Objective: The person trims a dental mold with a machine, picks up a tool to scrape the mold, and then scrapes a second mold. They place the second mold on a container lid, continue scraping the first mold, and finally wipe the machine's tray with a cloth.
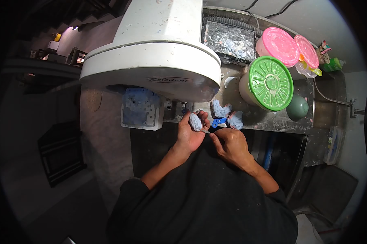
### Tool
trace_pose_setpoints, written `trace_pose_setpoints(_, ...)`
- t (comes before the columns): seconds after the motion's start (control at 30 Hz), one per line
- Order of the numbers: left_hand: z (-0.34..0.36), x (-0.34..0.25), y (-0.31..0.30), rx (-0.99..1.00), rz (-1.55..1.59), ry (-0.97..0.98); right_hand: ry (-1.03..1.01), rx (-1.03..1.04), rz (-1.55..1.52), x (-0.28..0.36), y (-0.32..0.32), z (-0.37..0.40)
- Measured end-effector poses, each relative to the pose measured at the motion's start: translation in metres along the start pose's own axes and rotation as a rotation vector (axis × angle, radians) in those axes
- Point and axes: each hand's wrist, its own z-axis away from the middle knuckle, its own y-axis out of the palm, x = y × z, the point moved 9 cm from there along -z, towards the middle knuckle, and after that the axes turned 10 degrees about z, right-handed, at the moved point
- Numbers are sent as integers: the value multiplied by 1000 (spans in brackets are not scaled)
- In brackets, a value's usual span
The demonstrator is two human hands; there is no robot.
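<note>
My left hand (pixel 188 136) is curled, palm up, around a lumpy pale-blue plaster piece (pixel 195 122), which looks like a dental cast. Pinched in my right hand (pixel 232 147) is a small, thin tool (pixel 206 131), perhaps a plaster knife, its tip close to the piece's lower right side. Most of the tool's handle is hidden by my fingers. Two more pale-blue plaster pieces lie on the counter just beyond: a curved one (pixel 220 109) and a rounder one (pixel 235 120) with pinkish material at its edge. Between them sits a bright blue plastic part (pixel 218 122).
A large white machine (pixel 151 57) overhangs the counter at left, with a stained tub (pixel 140 107) below it. At right stand a green-lidded bucket (pixel 270 83), pink-lidded containers (pixel 279 46) and a grey-green bowl (pixel 297 108). A plaster-spattered black tray (pixel 229 40) is behind.
</note>
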Motion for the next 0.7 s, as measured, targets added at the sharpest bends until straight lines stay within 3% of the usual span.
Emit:
trace_pose_setpoints(0.37,0,1,0,142,-135,135,34,35,170,8,1,1)
trace_pose_setpoints(0.47,-3,3,6,223,-66,42,-2,27,185,12,1,1)
trace_pose_setpoints(0.7,0,8,-3,12,-49,-53,-84,11,126,13,5,0)
